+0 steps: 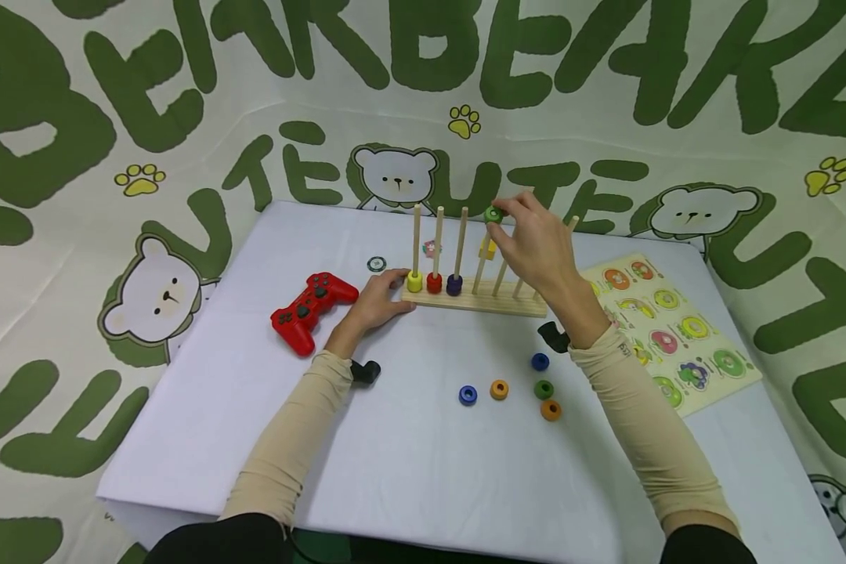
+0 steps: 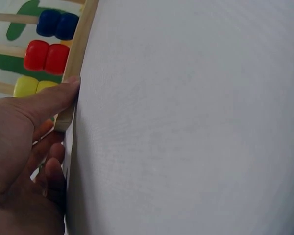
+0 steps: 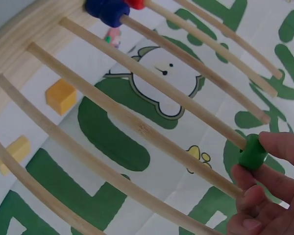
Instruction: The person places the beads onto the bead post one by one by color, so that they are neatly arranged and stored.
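My right hand (image 1: 536, 239) pinches a green bead (image 3: 253, 152) between thumb and fingers, right at the top of the fourth peg (image 3: 186, 102) of a wooden peg stand (image 1: 497, 302). With the left hand (image 1: 379, 301) I grip the stand's left end, thumb along its front edge. Two yellow beads (image 2: 27, 87) sit at the bottom of the first peg, two red beads (image 2: 36, 56) on the second, and two dark blue beads (image 2: 49, 23) on the third. The pegs to the right of these carry no beads.
Loose blue beads (image 1: 468, 395), orange beads (image 1: 499, 389) and a green bead (image 1: 544, 389) lie in front of the stand. A red game controller (image 1: 312, 310) is at the left, a fruit picture board (image 1: 677, 337) at the right. Behind the stand are yellow blocks (image 3: 61, 96).
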Demonstrator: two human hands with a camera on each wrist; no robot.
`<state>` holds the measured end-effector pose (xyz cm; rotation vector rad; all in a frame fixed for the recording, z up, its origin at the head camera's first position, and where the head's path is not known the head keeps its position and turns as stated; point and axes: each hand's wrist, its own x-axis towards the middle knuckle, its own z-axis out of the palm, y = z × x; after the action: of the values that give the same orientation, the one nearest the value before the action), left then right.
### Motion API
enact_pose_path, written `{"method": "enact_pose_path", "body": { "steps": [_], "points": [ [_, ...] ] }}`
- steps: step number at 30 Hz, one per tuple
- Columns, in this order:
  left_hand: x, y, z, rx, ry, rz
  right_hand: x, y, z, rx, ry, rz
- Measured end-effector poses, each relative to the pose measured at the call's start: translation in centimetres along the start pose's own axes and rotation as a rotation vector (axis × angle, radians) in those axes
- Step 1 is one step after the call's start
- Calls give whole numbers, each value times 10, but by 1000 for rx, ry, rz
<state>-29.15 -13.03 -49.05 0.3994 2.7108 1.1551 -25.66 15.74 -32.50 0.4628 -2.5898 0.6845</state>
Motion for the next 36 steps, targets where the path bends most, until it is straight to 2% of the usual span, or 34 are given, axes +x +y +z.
{"method": "enact_pose_path", "body": {
  "steps": [5, 11, 14, 18, 20, 22, 25, 27, 29, 32, 36],
  "points": [
    [0, -2, 0, 1, -4, -9, -1, 1, 3, -23, -34, 24],
    [1, 0, 0, 8, -9, -4, -5, 3, 2, -20, -32, 40],
    [1, 0, 0, 17, -10, -6, -13, 4, -2, -10, 20, 15],
    [0, 0, 1, 22, -10, -1, -33, 5, -18, -15, 139, -28],
    [-1, 0, 1, 16, -7, -1, -48, 4, -31, -30, 128, -9],
    [-2, 1, 0, 13, -2, 2, -67, 5, -43, -52, 35, 23],
    [-2, 2, -1, 4, 1, -5, -100, 11, -53, -92, -233, 87],
    [-2, 2, -1, 7, -4, -8, -123, 20, -51, -114, -409, 118],
    [-1, 2, -1, 4, -7, -12, -144, 30, -43, -128, -541, 154],
    [-1, 1, 0, 6, -6, -16, -170, 44, -30, -136, -634, 210],
    [0, 2, 2, 2, -3, -15, -191, 54, -15, -122, -640, 248]
  ]
}}
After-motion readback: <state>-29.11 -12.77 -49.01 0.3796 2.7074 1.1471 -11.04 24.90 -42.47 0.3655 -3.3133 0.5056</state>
